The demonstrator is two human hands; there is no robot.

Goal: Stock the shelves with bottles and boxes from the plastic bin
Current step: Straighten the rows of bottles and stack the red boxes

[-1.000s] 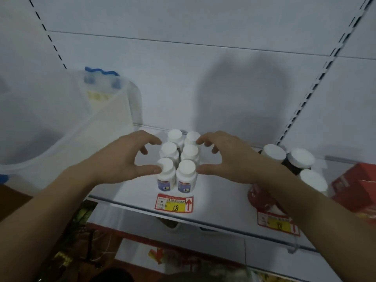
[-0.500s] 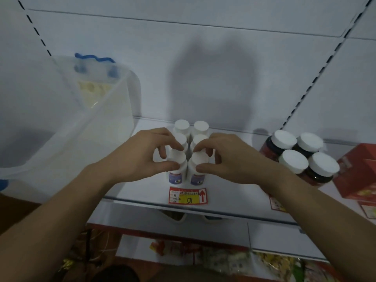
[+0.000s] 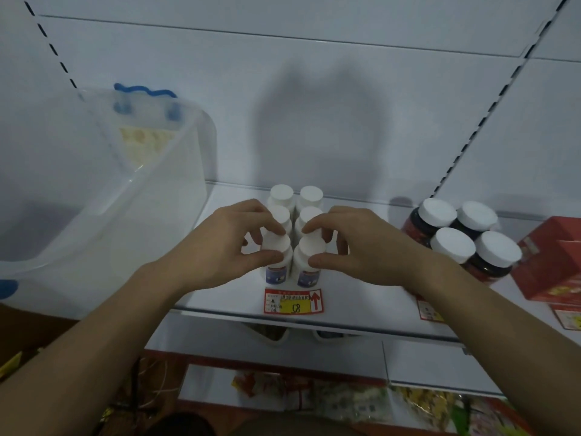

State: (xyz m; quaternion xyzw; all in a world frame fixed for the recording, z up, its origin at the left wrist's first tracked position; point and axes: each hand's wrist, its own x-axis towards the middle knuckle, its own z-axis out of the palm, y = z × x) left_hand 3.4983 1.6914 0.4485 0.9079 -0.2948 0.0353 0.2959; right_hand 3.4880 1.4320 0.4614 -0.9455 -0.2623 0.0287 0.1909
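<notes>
Several small white bottles with white caps stand in two rows on the white shelf (image 3: pixel 220 297). My left hand (image 3: pixel 217 250) pinches the front left bottle (image 3: pixel 276 256) between thumb and fingers. My right hand (image 3: pixel 358 247) pinches the front right bottle (image 3: pixel 309 259) the same way. The back bottles (image 3: pixel 297 196) stand free behind. The clear plastic bin (image 3: pixel 103 190) with blue handles sits on the shelf at the left.
Several dark jars with white lids (image 3: pixel 459 237) stand to the right, and a red box (image 3: pixel 553 256) beside them. A red and yellow price tag (image 3: pixel 294 302) hangs on the shelf edge. Packaged goods (image 3: pixel 314 391) lie on the lower shelf.
Both hands have closed in from the sides of the bottle group onto the two front bottles. The view has shifted, so the jars sit further left.
</notes>
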